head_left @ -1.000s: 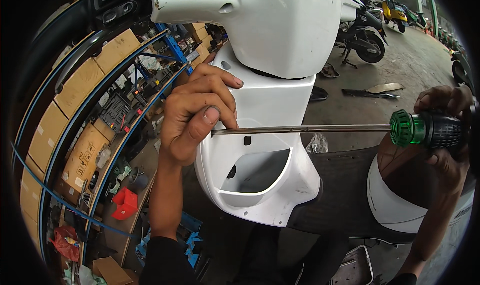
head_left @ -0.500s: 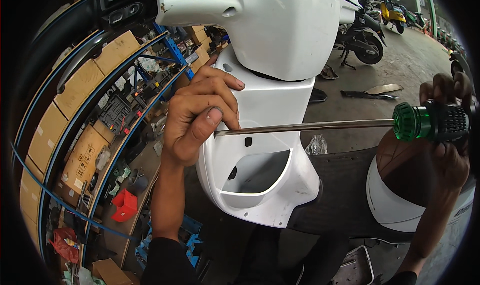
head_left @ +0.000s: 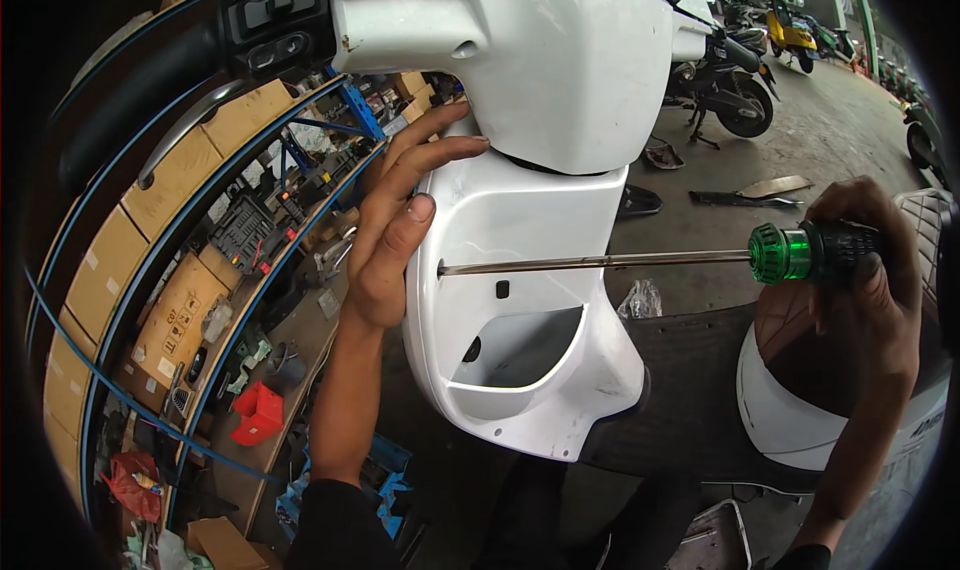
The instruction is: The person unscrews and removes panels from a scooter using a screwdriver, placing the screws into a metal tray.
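The right hand is wrapped around the handle of a long green-and-black screwdriver; the left hand is spread along the left edge of the white scooter leg-shield panel, grasping nothing visible. The shaft's tip sits at a hole above the storage pocket, though its seating can't be made out. Best to align squarely, press evenly and brace the panel.
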`<state>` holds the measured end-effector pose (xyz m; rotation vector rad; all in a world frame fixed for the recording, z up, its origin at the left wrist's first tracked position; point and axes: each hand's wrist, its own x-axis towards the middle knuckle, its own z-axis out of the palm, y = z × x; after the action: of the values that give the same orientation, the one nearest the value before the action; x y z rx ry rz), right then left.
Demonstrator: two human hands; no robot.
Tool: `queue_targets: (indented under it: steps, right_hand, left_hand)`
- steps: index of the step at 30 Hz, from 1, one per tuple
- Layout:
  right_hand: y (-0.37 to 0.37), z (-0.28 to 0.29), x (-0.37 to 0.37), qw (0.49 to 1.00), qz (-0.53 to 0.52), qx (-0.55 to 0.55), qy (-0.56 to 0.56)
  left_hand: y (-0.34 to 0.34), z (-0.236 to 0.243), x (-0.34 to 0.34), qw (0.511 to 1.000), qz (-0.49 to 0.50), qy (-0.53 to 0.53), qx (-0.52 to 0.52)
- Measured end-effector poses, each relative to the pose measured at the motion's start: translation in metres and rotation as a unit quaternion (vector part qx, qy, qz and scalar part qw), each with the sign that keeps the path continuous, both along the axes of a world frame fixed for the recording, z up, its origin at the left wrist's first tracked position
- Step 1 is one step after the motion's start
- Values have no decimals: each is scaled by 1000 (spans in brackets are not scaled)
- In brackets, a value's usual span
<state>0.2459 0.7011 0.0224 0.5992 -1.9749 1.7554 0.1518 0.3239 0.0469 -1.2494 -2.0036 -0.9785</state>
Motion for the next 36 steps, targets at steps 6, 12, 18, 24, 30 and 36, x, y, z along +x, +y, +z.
queue_targets:
  steps: [6,12,18,24,30,36]
  right_hand:
    - [20,1,4,991,-78,40,98]
    - [36,2,0,989,42,125,65]
    - [5,-18,-16,991,-9,-21,132]
    - [17,21,16,996,-36,42,-74]
    - [2,-12,-15,968,-74,85,226]
    - [4,-13,4,978,-168,-7,120]
  left_hand:
    - [7,4,3,999,-21,-28,-5]
    - [2,6,7,999,-9,-36,-17]
    - [-1,0,3,999,-13,-39,-16]
    - [2,3,1,999,-27,-34,-1]
    - [1,-1,2,999,-22,-42,0]
    - [0,1,2,999,-19,-33,-7]
